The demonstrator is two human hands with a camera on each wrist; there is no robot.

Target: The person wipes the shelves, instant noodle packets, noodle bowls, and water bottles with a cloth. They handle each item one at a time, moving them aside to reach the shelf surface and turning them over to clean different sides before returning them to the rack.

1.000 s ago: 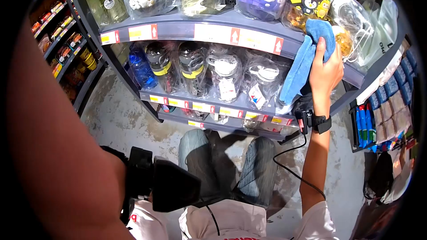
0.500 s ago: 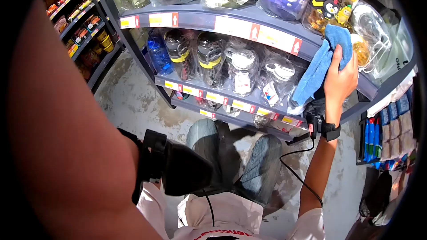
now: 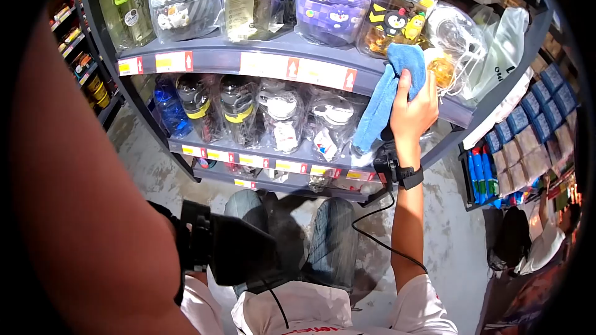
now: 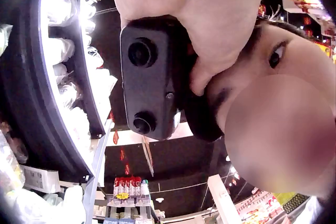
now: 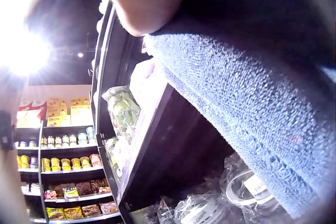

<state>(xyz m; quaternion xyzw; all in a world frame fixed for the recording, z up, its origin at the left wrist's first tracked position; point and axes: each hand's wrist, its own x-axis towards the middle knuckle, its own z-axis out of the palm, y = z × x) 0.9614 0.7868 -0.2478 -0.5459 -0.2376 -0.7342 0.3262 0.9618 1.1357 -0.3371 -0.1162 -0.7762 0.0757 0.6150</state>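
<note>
My right hand point(image 3: 413, 111) grips a blue terry cloth point(image 3: 374, 111) at the front edge of the upper shelf point(image 3: 217, 56), right of the price labels. Part of the cloth is bunched under the fingers, and a long flap hangs down past the lower bottles. In the right wrist view, the cloth point(image 5: 236, 87) fills much of the right side, with one part of the hand showing above it. Up beside the face, my left hand point(image 4: 194, 3) holds a black two-lens camera point(image 4: 149, 77), thumb bent along its side. The head view shows only the left arm, not that hand.
Bagged lunch boxes, including a purple one point(image 3: 334, 9), and tall bottles crowd the upper shelf. Wrapped bottles, one of them blue point(image 3: 171, 108), line the shelf below. A black cable point(image 3: 366, 229) runs along the right arm. Packs point(image 3: 528, 142) fill a rack at right.
The head view swings one way and then back, so the shelves shift across it. My right hand and the cloth keep the same place on the shelf edge.
</note>
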